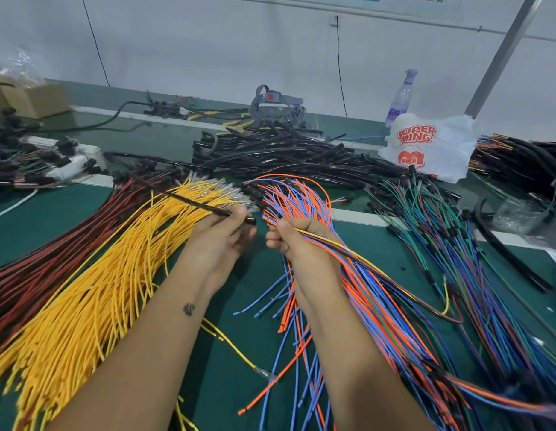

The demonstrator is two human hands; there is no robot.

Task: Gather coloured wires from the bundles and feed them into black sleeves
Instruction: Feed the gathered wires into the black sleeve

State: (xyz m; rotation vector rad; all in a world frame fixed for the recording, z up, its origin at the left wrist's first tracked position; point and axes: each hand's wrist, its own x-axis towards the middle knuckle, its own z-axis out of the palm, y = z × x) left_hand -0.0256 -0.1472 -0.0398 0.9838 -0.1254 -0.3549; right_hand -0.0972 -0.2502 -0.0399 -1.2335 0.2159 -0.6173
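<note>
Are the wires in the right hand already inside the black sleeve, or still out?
Out. The black sleeve sits in the left hand; the wires stay in the right hand, apart.

Bare, sleeveless forearms; a small dark tattoo (188,308) marks the left.

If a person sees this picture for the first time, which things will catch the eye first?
First, the big yellow wire bundle fanned across the green table at lower left, beside the orange and blue wires in the middle. Then the two hands at the centre: the left hand holds a black sleeve, and the right hand grips a few gathered wires.
</note>
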